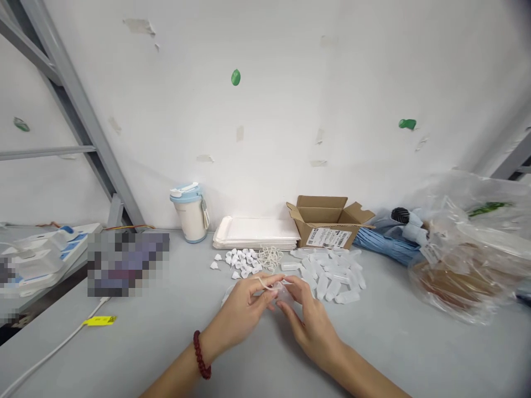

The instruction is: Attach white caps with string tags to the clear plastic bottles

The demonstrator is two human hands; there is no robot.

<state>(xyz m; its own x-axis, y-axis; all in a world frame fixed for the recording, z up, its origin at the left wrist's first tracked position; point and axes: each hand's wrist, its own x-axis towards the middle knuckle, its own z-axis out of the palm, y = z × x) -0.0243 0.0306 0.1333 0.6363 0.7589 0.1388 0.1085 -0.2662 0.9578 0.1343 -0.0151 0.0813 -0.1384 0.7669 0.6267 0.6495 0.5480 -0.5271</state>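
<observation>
My left hand point(244, 309), with a red bead bracelet on its wrist, pinches a thin white string loop point(263, 282) between thumb and fingers. My right hand point(309, 320) meets it, its fingers closed round a small clear plastic bottle point(282, 291) held between both hands. Just beyond the hands lie a heap of small clear bottles point(332, 273), a scatter of small white caps point(238, 262) and a tangle of white strings point(269, 256) on the grey table point(166, 342).
At the back stand a blue-lidded white cup point(189, 213), a stack of white padded sheets point(257, 233) and an open cardboard box point(327, 221). Clear plastic bags point(468, 249) and a folded blue umbrella point(385, 240) fill the right. A white cable with yellow tag point(99, 320) runs at left.
</observation>
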